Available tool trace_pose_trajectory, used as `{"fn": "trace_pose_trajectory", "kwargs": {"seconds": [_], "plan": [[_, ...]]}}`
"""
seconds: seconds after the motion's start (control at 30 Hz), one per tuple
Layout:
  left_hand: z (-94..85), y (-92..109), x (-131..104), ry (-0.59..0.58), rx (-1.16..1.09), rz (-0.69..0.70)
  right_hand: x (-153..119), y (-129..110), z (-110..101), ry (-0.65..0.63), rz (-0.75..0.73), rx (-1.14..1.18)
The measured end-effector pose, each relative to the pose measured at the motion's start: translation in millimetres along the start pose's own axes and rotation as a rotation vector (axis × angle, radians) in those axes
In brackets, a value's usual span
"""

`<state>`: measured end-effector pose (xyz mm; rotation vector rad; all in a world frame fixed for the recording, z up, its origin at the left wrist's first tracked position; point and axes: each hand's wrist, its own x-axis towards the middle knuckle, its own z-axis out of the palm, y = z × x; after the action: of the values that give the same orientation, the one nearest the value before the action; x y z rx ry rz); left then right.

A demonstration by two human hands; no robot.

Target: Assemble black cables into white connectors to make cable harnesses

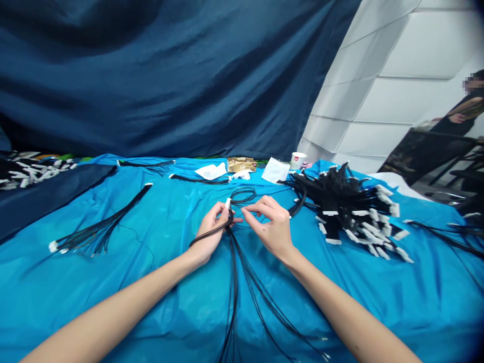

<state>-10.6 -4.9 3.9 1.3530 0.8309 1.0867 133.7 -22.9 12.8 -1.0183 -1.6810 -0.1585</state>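
Observation:
My left hand [212,229] is closed around a bundle of thin black wires [235,262] near a white connector [228,203]. Part of the bundle loops round the back of that wrist, and loose strands hang down over the table toward me. A smaller coil of black wire [244,195] rises just beyond the fingers. My right hand [270,224] is at the right of the bundle, thumb and forefinger pinched together at a thin wire; the exact grip is too fine to make out.
Blue cloth [170,282] covers the table. A large pile of black cables with white connectors [351,212] lies at right, and another pile [34,171] at far left. Single harnesses [109,217], a gold tissue pack [241,165] and a paper cup [298,161] lie about. A person [463,113] is at far right.

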Motion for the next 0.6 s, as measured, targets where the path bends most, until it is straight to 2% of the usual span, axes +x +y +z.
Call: {"fn": "trace_pose_trajectory", "kwargs": {"seconds": [0.13,0.27,0.4,0.6], "plan": [[-1.3,0,0,-0.043,0.051,0.019,-1,1,0,0.028,-0.074,-0.080],[-1.1,-1,-1,-0.098,0.034,-0.011,-2,3,0,-0.047,-0.078,-0.040],[-0.4,-2,-1,-0.113,-0.027,-0.030,-3,4,2,-0.094,-0.080,-0.018],[-1.4,-4,2,-0.139,-0.256,-0.148,-4,10,6,-0.042,-0.118,-0.087]]}}
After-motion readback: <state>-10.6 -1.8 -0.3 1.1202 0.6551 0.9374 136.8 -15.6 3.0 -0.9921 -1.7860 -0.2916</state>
